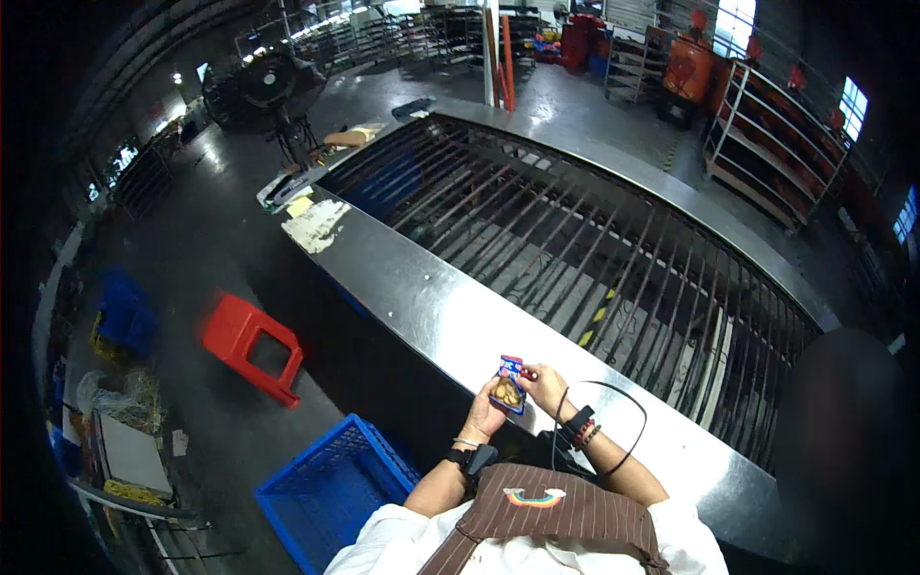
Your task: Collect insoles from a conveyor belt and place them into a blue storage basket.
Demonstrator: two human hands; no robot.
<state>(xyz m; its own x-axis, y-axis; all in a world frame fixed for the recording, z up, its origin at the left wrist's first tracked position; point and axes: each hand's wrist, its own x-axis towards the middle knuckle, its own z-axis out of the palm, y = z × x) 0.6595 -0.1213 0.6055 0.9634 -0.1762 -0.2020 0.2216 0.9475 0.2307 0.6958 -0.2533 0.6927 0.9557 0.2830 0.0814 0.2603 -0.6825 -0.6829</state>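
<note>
A small snack packet, blue and red with a picture of biscuits on it, is held in both hands just above the near edge of a long steel table. My left hand grips its lower left side. My right hand pinches its right edge. Both wrists carry black bands, and a thin black cable loops off the right wrist. My brown striped apron shows at the lower edge.
Beyond the steel ledge runs a bed of metal rollers. A blue plastic crate stands on the floor at my lower left, a tipped red stool farther left. Metal racks line the back right. A dark blurred shape is at the right.
</note>
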